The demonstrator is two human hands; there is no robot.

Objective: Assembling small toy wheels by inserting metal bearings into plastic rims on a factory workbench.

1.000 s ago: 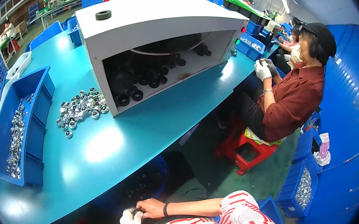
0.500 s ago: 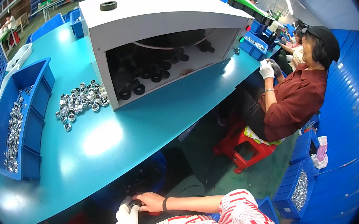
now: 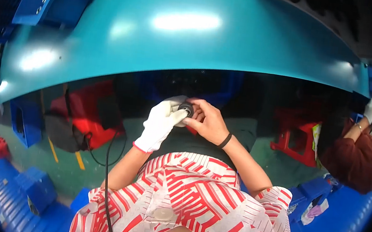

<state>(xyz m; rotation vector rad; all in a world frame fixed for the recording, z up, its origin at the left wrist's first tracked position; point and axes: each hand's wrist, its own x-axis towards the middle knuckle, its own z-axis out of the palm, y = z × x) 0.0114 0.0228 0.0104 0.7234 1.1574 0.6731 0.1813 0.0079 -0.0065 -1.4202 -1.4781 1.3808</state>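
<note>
In front of my body, just below the table edge, my left hand [image 3: 160, 122] in a white glove and my bare right hand [image 3: 212, 124] meet around a small black ring [image 3: 187, 109]. Something shiny, like metal, shows in the ring's middle. The left thumb and fingers close on it from one side. From the other side the right thumb and fingertips pinch it. How the metal piece sits in the ring is partly hidden by my fingers.
The teal table [image 3: 133, 54] curves across ahead. A blue bin [image 3: 66, 6] stands on it at the far left. Red stools are on the left [image 3: 88, 115] and right [image 3: 298, 143]. A co-worker's brown sleeve [image 3: 355, 163] shows at right. A black cable [image 3: 107, 175] hangs before my left arm.
The view has swung down from the white box, black rings and loose metal pieces to my lap. Both hands stay together around the black ring.
</note>
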